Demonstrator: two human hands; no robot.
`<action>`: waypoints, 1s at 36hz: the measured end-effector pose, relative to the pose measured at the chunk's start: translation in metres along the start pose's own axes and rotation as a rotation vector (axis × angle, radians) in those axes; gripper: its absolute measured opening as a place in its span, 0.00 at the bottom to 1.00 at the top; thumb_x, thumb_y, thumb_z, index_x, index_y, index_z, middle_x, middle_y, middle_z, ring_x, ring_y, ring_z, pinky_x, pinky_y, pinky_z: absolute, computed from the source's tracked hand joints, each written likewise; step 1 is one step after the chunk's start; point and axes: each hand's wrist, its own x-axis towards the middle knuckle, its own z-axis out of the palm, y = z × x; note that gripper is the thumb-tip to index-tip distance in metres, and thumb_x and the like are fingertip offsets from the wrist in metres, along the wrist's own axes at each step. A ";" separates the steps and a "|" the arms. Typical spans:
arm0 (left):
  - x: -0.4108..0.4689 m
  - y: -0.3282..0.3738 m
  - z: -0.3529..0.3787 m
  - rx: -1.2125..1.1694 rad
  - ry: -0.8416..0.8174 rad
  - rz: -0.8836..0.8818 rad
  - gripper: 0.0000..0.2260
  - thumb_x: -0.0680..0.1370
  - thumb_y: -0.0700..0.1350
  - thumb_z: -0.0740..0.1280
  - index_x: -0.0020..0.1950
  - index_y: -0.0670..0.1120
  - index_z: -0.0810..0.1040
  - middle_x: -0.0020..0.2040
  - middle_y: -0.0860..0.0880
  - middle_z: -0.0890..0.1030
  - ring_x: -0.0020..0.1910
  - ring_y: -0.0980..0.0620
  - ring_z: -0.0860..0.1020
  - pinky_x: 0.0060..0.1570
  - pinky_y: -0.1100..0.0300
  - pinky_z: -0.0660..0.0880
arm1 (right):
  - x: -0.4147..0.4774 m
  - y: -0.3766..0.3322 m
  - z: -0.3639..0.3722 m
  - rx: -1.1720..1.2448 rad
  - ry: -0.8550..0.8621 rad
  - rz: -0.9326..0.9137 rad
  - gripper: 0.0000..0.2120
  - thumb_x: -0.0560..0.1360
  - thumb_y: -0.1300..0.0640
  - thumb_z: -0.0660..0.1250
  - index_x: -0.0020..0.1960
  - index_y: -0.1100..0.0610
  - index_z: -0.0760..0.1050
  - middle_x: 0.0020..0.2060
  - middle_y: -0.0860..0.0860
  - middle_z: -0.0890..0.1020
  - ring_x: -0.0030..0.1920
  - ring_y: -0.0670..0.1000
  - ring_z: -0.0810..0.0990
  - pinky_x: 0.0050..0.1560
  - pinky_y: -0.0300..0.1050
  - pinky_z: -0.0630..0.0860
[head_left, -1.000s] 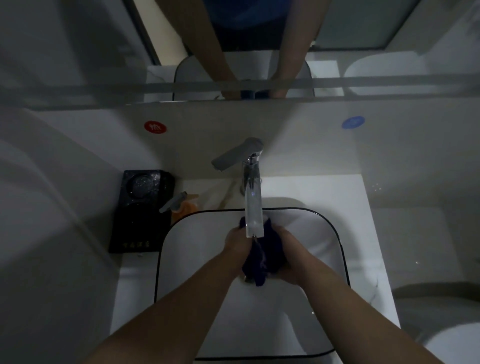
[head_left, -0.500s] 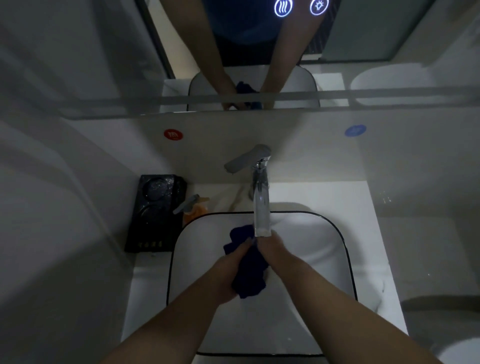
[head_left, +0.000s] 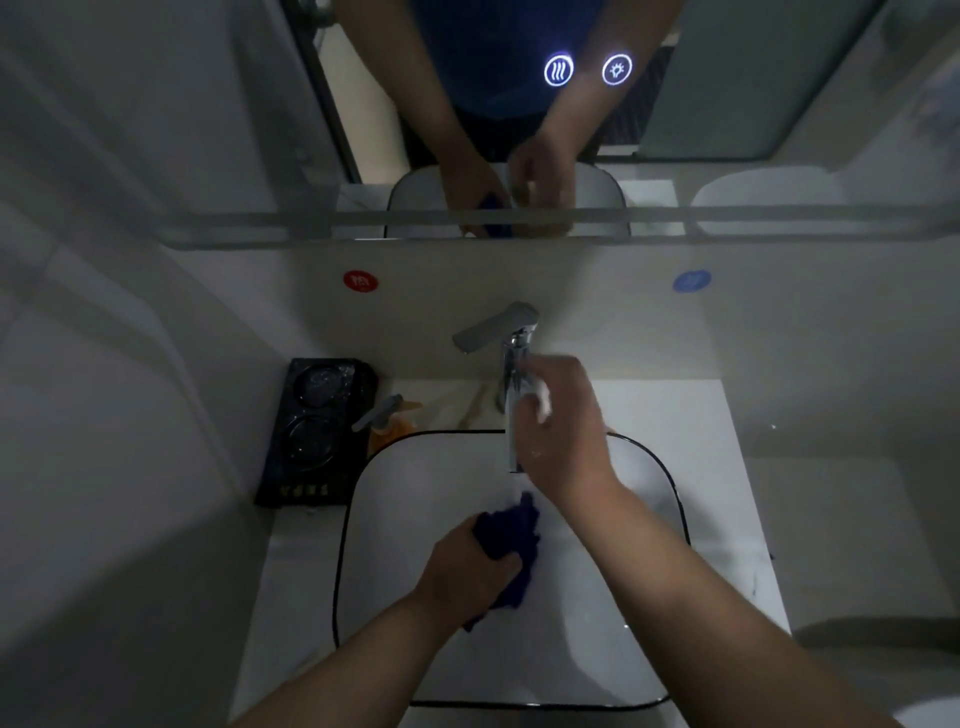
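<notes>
My left hand (head_left: 467, 569) grips a bunched dark blue cloth (head_left: 511, 527) low over the middle of the white, black-rimmed sink basin (head_left: 384, 478). My right hand (head_left: 563, 423) is lifted off the cloth and hangs, motion-blurred, right beside the chrome faucet (head_left: 514, 415), its fingers loosely bent near the faucet's body and holding nothing. The faucet's lever handle (head_left: 493, 327) points left, above that hand. I cannot make out whether water is running.
A black tray (head_left: 317, 431) with round recesses and an orange pump bottle (head_left: 387, 423) stand left of the basin. Red (head_left: 360, 281) and blue (head_left: 691, 281) stickers mark the wall. The mirror above shows two lit touch icons (head_left: 559, 70). A white toilet (head_left: 930, 712) lies at the lower right.
My right hand has let go of the cloth and risen to the faucet. My left hand has drawn the cloth back from under the spout toward me.
</notes>
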 end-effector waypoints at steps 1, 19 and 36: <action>-0.002 -0.002 0.001 0.002 -0.004 0.008 0.21 0.70 0.65 0.66 0.51 0.51 0.82 0.46 0.56 0.86 0.45 0.57 0.83 0.44 0.65 0.77 | 0.007 -0.011 0.001 -0.013 -0.068 -0.118 0.24 0.73 0.67 0.62 0.68 0.60 0.79 0.63 0.54 0.81 0.63 0.53 0.79 0.65 0.44 0.75; -0.066 0.019 -0.047 -0.042 0.058 0.096 0.17 0.71 0.55 0.72 0.60 0.62 0.82 0.50 0.57 0.88 0.48 0.61 0.85 0.42 0.70 0.78 | -0.080 0.005 -0.038 0.008 -0.533 -0.070 0.15 0.78 0.51 0.65 0.62 0.52 0.82 0.55 0.41 0.81 0.54 0.38 0.79 0.60 0.42 0.79; -0.093 0.035 -0.029 -0.273 0.148 0.178 0.22 0.75 0.54 0.81 0.66 0.59 0.78 0.50 0.45 0.88 0.40 0.43 0.88 0.37 0.50 0.85 | -0.100 0.052 -0.036 -0.361 -0.785 0.163 0.27 0.66 0.36 0.62 0.64 0.41 0.75 0.52 0.47 0.79 0.56 0.54 0.79 0.55 0.50 0.78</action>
